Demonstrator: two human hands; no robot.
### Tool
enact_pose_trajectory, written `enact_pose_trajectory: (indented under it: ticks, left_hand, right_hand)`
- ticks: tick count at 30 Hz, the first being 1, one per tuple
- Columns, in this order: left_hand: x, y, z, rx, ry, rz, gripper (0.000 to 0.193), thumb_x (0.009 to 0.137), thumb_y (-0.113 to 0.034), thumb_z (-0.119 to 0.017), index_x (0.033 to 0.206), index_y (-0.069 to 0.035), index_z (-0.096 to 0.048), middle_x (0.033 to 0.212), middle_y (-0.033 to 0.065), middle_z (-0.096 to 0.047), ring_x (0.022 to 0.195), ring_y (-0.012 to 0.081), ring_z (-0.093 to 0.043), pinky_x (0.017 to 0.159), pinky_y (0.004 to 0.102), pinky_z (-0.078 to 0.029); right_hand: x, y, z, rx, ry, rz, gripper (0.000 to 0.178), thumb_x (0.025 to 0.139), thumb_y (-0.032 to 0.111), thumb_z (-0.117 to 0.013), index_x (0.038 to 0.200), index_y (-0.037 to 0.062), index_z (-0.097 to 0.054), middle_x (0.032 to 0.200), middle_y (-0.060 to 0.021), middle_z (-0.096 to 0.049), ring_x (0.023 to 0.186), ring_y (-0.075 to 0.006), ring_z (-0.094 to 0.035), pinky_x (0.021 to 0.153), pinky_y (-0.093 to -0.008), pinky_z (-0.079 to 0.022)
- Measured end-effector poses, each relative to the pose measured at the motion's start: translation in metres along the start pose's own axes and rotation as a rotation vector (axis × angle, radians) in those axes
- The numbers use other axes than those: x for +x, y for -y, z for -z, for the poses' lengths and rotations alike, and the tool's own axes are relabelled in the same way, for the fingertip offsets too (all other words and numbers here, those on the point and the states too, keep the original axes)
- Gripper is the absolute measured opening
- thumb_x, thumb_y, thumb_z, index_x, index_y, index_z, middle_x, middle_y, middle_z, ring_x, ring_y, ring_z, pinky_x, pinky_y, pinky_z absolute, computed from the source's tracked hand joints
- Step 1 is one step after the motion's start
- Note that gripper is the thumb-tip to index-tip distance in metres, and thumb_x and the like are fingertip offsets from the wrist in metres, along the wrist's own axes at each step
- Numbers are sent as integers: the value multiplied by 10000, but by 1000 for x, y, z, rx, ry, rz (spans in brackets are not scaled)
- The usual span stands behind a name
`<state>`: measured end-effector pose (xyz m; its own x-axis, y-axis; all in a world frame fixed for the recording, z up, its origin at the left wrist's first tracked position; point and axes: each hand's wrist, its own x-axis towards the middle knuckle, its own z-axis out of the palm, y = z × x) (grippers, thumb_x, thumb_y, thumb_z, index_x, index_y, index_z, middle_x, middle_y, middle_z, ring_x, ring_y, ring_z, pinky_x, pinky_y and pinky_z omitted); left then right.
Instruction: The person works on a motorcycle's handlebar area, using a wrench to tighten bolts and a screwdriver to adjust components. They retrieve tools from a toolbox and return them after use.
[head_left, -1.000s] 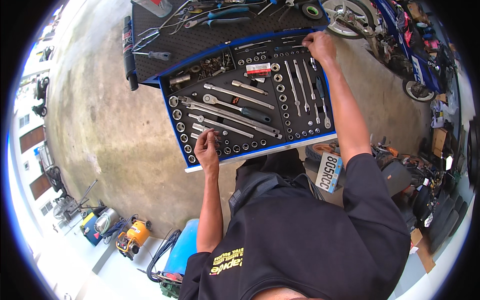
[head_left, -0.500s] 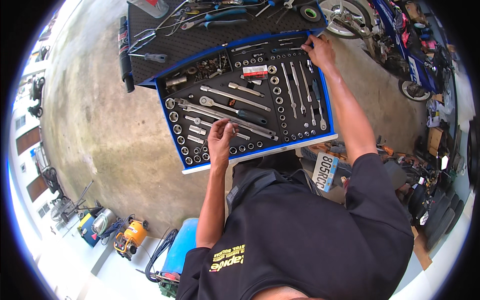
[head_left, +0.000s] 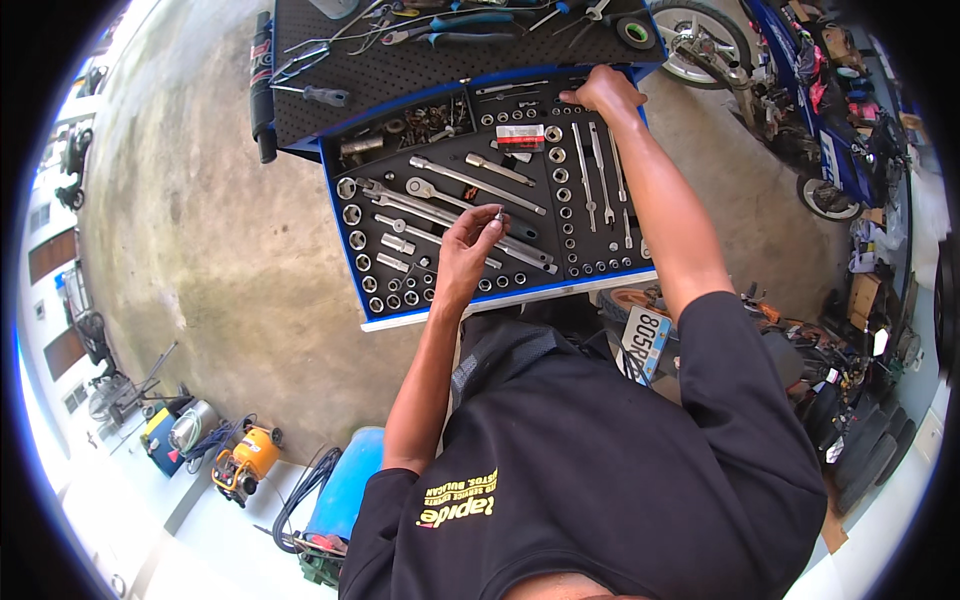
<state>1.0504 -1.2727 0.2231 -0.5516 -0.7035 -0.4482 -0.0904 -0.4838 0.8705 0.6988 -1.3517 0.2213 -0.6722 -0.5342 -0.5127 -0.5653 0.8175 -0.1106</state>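
Observation:
My left hand point(head_left: 474, 246) is over the middle of an open blue tool drawer point(head_left: 362, 310), with a small shiny metal piece point(head_left: 499, 214) pinched between thumb and fingertips. It is too small to tell its kind. Below that hand lie a ratchet point(head_left: 422, 188) and long steel bars, partly covered by it. My right hand point(head_left: 608, 93) reaches to the drawer's far right, closed, its fingers down at the row of small sockets point(head_left: 503, 117). What those fingers hold, if anything, is hidden. Long extension bars point(head_left: 583, 178) lie beside my right forearm.
Pliers point(head_left: 470, 38) and a screwdriver point(head_left: 325, 96) lie on the cabinet's black top, beyond the drawer. Loose small parts fill a compartment point(head_left: 400, 140) at its far left. A motorcycle wheel point(head_left: 700, 45) stands at the far right. An orange compressor point(head_left: 248, 458) is at the lower left.
My left hand has moved up and right over the drawer, with the small metal piece now showing at its fingertips. My right hand has shifted left along the drawer's far edge.

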Motion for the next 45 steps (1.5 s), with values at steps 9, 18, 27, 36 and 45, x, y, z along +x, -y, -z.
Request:
enact_pose_trajectory:
  ticks: [9, 18, 27, 36, 45]
  left_hand:
    - [-3, -8, 0, 45, 0, -51, 293, 1025, -136, -668, 1288, -7, -668, 1141, 70, -702, 1047, 149, -691, 960, 283, -531]
    - [24, -32, -25, 141, -13, -205, 315, 1004, -141, -706, 1253, 21, -602, 1224, 122, -677, 1131, 171, -664, 996, 312, -528]
    - [44, -48, -53, 178, 37, -209, 214, 1024, -110, -675, 1196, 15, -647, 1080, 86, -736, 992, 134, -702, 906, 281, -560]
    - [105, -55, -86, 427, 81, -474, 242, 1031, -51, -604, 1228, -77, -742, 1058, 44, -747, 955, 130, -674, 832, 283, -530]
    - [201, -35, -92, 1060, -201, -756, 95, 923, -162, -723, 1002, -110, -712, 899, 93, -744, 962, 326, -678, 826, 458, -548]
  right_hand:
    - [17, -50, -13, 24, -249, 84, 516, 837, 477, -833, 1140, 67, -751, 1150, -180, -758, 1106, -375, -722, 884, -492, -581]
    - [-99, -27, -38, 953, 378, 590, 330, 992, 322, -729, 1115, 18, -761, 923, -25, -742, 824, -87, -654, 752, -279, -545]
    - [-163, -33, -50, 1211, 183, 498, 168, 966, 140, -751, 1000, -24, -737, 882, -64, -748, 793, -113, -689, 730, -275, -562]
    - [-140, -114, -54, 1511, -379, 211, 265, 1035, 235, -683, 943, -10, -642, 782, -72, -714, 674, -134, -674, 619, -271, -522]
    - [-182, -175, -116, 881, -394, 121, 240, 983, 196, -737, 897, -5, -637, 706, -99, -672, 621, -170, -632, 597, -357, -485]
